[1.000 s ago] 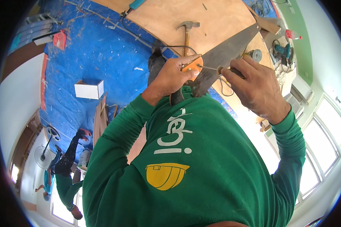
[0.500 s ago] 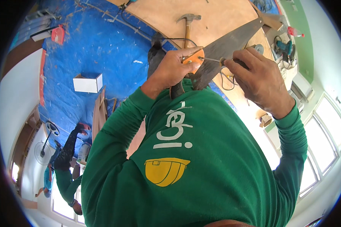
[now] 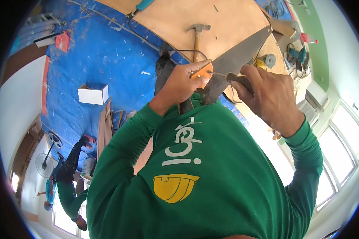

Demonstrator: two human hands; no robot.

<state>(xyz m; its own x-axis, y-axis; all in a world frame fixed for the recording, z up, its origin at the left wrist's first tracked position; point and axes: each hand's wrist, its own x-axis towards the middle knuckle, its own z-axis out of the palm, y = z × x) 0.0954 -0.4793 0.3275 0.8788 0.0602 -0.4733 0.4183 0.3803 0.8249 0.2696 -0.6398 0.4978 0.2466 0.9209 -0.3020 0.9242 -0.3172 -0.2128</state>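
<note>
Gripping the orange handle (image 3: 206, 75) of a large handsaw (image 3: 243, 49) with the left hand (image 3: 182, 81), partly closed, pinching between thumb below and outstretched index finger above. Gripping a dark-handled screwdriver (image 3: 242, 82) with the right hand (image 3: 272, 93), curled closed around the grip. Pointed leftward from the right hand, bridging the gap to the left, with the tip at a small dark spot on the orange handle, too small to tell as a screw or a hole. On the handsaw, a broad grey blade slanting from beside the left hand up past the far side of the right.

Straight beyond the left hand, a claw hammer (image 3: 196, 38) with a wooden shaft, head turned away, on a pale wooden board (image 3: 167, 16). Just beyond the right hand, a yellow tool with a round grey part (image 3: 269, 60); farther off to its right, a teal power tool (image 3: 296, 53) and a bottle (image 3: 306, 38) marked with red. Well to the left of the left hand, a white box (image 3: 93, 95) on a blue sheet (image 3: 107, 55); farther out, a red dustpan (image 3: 62, 41). Far to the lower left, a co-worker in green (image 3: 70, 199) near a standing fan (image 3: 44, 164).
</note>
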